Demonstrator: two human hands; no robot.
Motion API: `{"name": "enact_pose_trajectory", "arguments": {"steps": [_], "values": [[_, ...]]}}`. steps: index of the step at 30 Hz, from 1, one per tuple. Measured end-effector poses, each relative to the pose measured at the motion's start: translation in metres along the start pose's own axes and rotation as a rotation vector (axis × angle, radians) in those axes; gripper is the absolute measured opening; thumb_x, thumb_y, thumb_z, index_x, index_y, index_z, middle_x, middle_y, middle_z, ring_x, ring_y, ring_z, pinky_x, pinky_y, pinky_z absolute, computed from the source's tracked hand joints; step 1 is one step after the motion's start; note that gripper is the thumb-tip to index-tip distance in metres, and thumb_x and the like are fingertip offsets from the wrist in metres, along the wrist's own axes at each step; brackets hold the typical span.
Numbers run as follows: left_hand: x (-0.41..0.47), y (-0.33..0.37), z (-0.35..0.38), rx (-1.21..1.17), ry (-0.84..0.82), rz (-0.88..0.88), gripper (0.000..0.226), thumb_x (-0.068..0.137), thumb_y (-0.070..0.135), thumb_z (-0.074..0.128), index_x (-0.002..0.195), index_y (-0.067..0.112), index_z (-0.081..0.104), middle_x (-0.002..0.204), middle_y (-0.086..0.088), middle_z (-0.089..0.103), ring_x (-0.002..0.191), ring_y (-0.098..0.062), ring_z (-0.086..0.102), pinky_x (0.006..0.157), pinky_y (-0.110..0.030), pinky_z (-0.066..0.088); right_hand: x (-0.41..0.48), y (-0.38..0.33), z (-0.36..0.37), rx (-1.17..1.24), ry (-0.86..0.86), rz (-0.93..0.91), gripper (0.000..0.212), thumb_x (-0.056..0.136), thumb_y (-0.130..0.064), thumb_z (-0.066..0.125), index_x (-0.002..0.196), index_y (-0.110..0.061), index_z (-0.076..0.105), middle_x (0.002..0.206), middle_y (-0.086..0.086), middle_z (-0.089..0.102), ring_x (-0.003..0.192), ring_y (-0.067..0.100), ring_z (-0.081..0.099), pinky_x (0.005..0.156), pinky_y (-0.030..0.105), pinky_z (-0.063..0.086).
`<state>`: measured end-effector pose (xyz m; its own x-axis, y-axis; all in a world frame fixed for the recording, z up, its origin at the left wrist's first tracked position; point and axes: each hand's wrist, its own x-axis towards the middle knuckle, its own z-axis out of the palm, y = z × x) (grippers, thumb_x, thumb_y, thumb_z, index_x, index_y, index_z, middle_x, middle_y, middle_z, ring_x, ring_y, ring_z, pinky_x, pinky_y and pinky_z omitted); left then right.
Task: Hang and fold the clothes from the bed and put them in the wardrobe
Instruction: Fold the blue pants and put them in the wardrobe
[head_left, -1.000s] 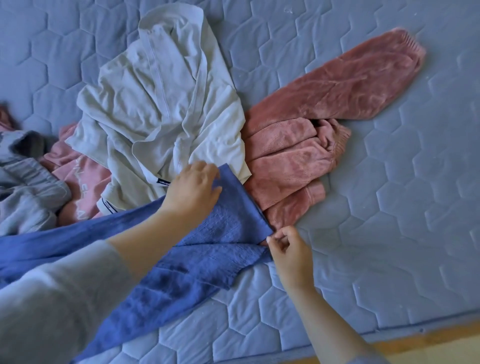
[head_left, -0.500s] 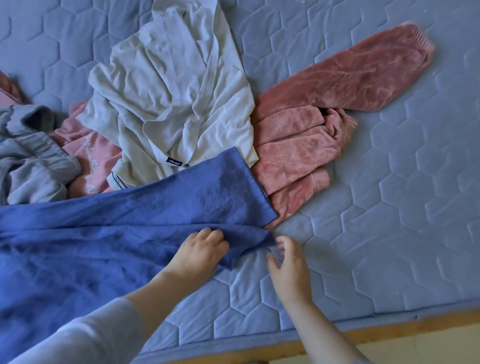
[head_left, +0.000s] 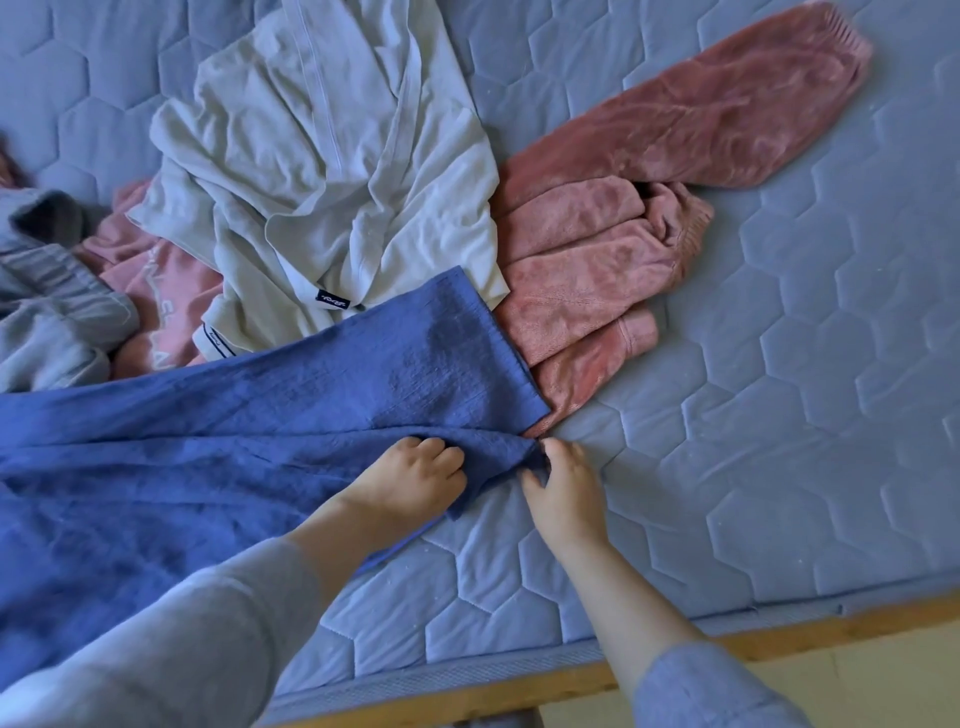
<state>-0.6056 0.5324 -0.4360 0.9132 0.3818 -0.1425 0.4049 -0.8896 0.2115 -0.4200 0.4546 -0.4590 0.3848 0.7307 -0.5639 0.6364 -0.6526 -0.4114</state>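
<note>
A blue garment (head_left: 218, 436) lies spread across the left and middle of the quilted blue mattress (head_left: 779, 415). My left hand (head_left: 410, 480) rests on its lower hem with curled fingers gripping the cloth. My right hand (head_left: 563, 486) pinches the corner of the same hem between thumb and fingers. Behind the blue garment lie a crumpled pale grey-white top (head_left: 332, 171), a fuzzy pink garment (head_left: 623, 223), a light pink piece with white lettering (head_left: 156, 291) and a grey garment (head_left: 47, 322) at the left edge.
The mattress edge and wooden bed frame (head_left: 779, 634) run along the bottom right, with pale floor beyond. Bare mattress stretches to the right of the clothes pile.
My left hand came down from the blue garment's upper leg to its lower hem beside my right hand. The blue cloth now lies wider and flatter. The view shifted slightly.
</note>
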Motion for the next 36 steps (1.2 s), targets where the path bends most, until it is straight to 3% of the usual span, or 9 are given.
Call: {"name": "enact_pose_trajectory", "arguments": {"steps": [3, 5, 10, 14, 18, 21, 27, 31, 36], "values": [[0.003, 0.002, -0.007, -0.036, -0.017, -0.054, 0.026, 0.071, 0.006, 0.044, 0.054, 0.017, 0.061, 0.056, 0.001, 0.055, 0.047, -0.017, 0.054, 0.043, -0.023, 0.043, 0.002, 0.002, -0.003, 0.051, 0.013, -0.001, 0.010, 0.087, -0.014, 0.065, 0.087, -0.005, 0.060, 0.095, 0.011, 0.060, 0.091, 0.029, 0.057, 0.080, 0.040, 0.046], [0.002, 0.007, -0.015, -0.147, -0.018, -0.167, 0.013, 0.068, 0.003, 0.060, 0.061, 0.013, 0.064, 0.059, -0.003, 0.059, 0.050, -0.022, 0.058, 0.044, -0.027, 0.048, -0.001, 0.004, -0.005, 0.122, 0.013, 0.026, 0.010, 0.088, -0.013, 0.064, 0.082, -0.007, 0.058, 0.081, 0.008, 0.060, 0.079, 0.027, 0.056, 0.074, 0.039, 0.046], [-0.004, 0.008, -0.036, -0.467, 0.077, -0.576, 0.016, 0.092, 0.017, 0.058, 0.091, 0.001, 0.059, 0.078, -0.013, 0.066, 0.068, -0.037, 0.061, 0.056, -0.042, 0.047, -0.015, 0.013, -0.012, 0.368, -0.008, 0.100, 0.008, 0.087, -0.004, 0.063, 0.080, -0.005, 0.061, 0.065, 0.001, 0.061, 0.065, 0.020, 0.058, 0.064, 0.033, 0.044], [-0.001, -0.005, -0.064, -0.484, 0.200, -0.531, 0.015, 0.090, 0.018, 0.061, 0.097, 0.005, 0.065, 0.080, -0.007, 0.068, 0.066, -0.033, 0.063, 0.054, -0.037, 0.049, -0.028, 0.017, -0.012, 0.455, -0.035, 0.095, 0.020, 0.089, -0.012, 0.066, 0.071, -0.018, 0.058, 0.069, 0.012, 0.066, 0.071, 0.030, 0.063, 0.067, 0.037, 0.048], [0.019, -0.028, -0.089, -0.433, 0.263, -0.456, 0.019, 0.091, 0.022, 0.057, 0.092, 0.006, 0.066, 0.082, -0.007, 0.067, 0.072, -0.032, 0.064, 0.056, -0.041, 0.051, -0.035, 0.013, -0.012, 0.529, -0.032, 0.088, 0.029, 0.091, -0.017, 0.065, 0.073, 0.003, 0.054, 0.072, 0.027, 0.061, 0.075, 0.042, 0.060, 0.067, 0.047, 0.048], [0.039, -0.047, -0.100, -0.391, 0.289, -0.437, 0.013, 0.092, 0.016, 0.060, 0.091, 0.006, 0.067, 0.083, -0.006, 0.065, 0.075, -0.030, 0.062, 0.058, -0.041, 0.048, -0.033, 0.005, -0.016, 0.554, 0.027, 0.087, 0.033, 0.093, -0.024, 0.062, 0.072, 0.000, 0.054, 0.073, 0.021, 0.065, 0.077, 0.038, 0.062, 0.073, 0.048, 0.050], [0.068, -0.077, -0.097, -0.360, 0.239, -0.508, 0.022, 0.097, 0.020, 0.050, 0.097, 0.005, 0.066, 0.089, -0.008, 0.060, 0.079, -0.030, 0.057, 0.064, -0.041, 0.047, -0.020, -0.020, -0.023, 0.570, 0.133, 0.096, 0.033, 0.096, -0.026, 0.056, 0.067, -0.034, 0.043, 0.055, -0.007, 0.052, 0.067, 0.024, 0.061, 0.072, 0.043, 0.050], [0.078, -0.092, -0.085, -0.393, 0.243, -0.637, 0.025, 0.099, 0.021, 0.047, 0.089, 0.005, 0.064, 0.086, -0.007, 0.057, 0.076, -0.028, 0.054, 0.062, -0.035, 0.041, -0.005, -0.025, -0.022, 0.569, 0.125, 0.082, 0.024, 0.096, -0.027, 0.057, 0.073, -0.028, 0.052, 0.063, -0.010, 0.058, 0.072, 0.015, 0.064, 0.074, 0.035, 0.050], [0.087, -0.105, -0.072, -0.423, 0.219, -0.656, 0.025, 0.099, 0.020, 0.049, 0.090, 0.006, 0.067, 0.090, -0.005, 0.057, 0.080, -0.024, 0.054, 0.064, -0.036, 0.043, 0.010, -0.025, -0.019, 0.541, 0.074, 0.090, 0.026, 0.097, -0.028, 0.055, 0.086, -0.006, 0.062, 0.074, 0.012, 0.067, 0.078, 0.027, 0.065, 0.074, 0.040, 0.051]]}}
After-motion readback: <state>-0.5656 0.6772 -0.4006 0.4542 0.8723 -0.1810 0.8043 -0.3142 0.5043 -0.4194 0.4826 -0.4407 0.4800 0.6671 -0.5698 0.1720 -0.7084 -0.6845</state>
